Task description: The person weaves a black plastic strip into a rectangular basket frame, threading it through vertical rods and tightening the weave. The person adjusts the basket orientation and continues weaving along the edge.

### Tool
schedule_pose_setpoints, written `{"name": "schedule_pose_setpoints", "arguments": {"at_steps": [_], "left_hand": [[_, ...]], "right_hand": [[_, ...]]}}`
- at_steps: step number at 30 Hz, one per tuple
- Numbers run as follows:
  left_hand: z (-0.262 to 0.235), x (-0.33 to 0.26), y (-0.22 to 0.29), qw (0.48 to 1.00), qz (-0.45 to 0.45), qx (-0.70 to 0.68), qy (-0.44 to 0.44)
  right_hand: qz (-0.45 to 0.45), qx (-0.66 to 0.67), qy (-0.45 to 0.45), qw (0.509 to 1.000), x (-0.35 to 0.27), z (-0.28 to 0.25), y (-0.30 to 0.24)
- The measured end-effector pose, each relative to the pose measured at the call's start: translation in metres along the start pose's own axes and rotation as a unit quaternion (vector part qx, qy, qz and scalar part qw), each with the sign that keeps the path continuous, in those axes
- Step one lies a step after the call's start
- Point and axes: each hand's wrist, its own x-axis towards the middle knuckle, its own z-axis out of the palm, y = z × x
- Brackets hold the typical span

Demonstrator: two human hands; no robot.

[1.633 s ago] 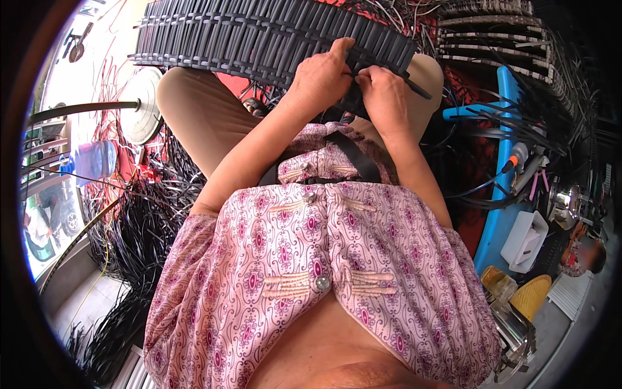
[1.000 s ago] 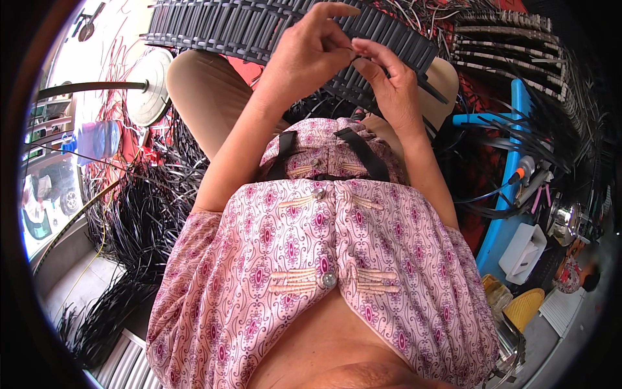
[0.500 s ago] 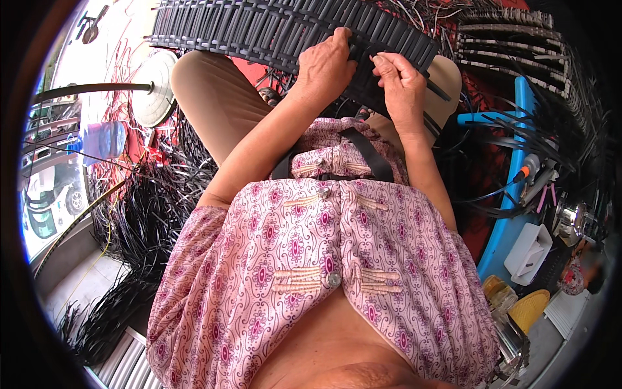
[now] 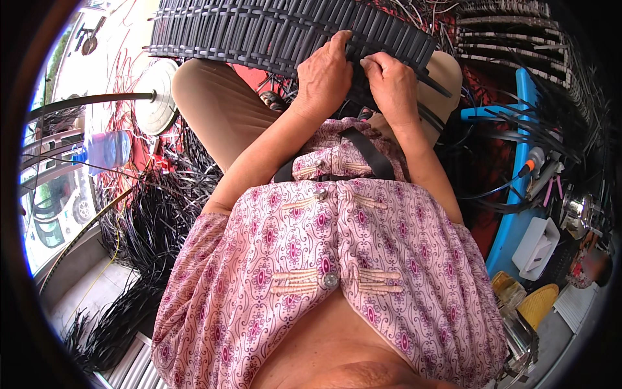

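Observation:
A dark grey woven wicker panel [image 4: 227, 34] lies across my raised knees at the top of the view. My left hand [image 4: 326, 79] grips its near edge, the index finger pointing along the weave and the other fingers curled. Just to the right, my right hand [image 4: 392, 85] is closed in a pinch at the same edge, close to the left thumb. Whatever lies between its fingertips is too small and dark to make out. Loose dark flat strips [image 4: 433, 83] stick out from the panel beside my right hand.
Heaps of loose black strips [image 4: 152, 227] lie at the left, below a round pale disc-shaped base [image 4: 155, 97]. A blue plastic frame [image 4: 512, 214] stands at the right, with a white tray [image 4: 536, 247] next to it. More woven pieces [image 4: 512, 39] are stacked at the far right.
My right hand has shifted left and slightly down, bringing its fingertips nearer to my left hand. The left hand stays on the panel's edge.

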Motion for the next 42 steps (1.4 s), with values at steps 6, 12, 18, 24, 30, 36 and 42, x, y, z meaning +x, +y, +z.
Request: {"name": "schedule_pose_setpoints", "arguments": {"at_steps": [6, 12, 18, 24, 30, 36, 42], "left_hand": [[0.001, 0.008, -0.010, 0.961, -0.163, -0.217, -0.045], [0.008, 0.009, -0.029, 0.942, -0.169, -0.284, -0.056], [0.005, 0.009, -0.033, 0.939, -0.152, -0.300, -0.076], [-0.011, 0.010, -0.023, 0.943, -0.126, -0.290, -0.105], [-0.014, 0.011, -0.025, 0.984, -0.001, -0.136, -0.119], [-0.017, 0.023, -0.032, 0.976, 0.016, -0.140, -0.164], [-0.020, 0.023, -0.033, 0.963, -0.009, -0.212, -0.165]], "right_hand": [[-0.003, -0.033, -0.011, 0.999, 0.001, 0.001, -0.001], [0.017, -0.114, -0.087, 0.990, 0.009, -0.002, -0.008], [-0.017, -0.123, -0.108, 0.986, 0.012, -0.001, -0.004], [-0.040, -0.126, -0.112, 0.985, 0.015, 0.002, -0.002], [-0.064, -0.133, -0.098, 0.984, 0.012, 0.005, -0.003], [-0.056, -0.166, -0.076, 0.982, 0.006, 0.007, -0.011], [-0.001, -0.147, -0.029, 0.989, -0.001, 0.012, -0.022]]}}
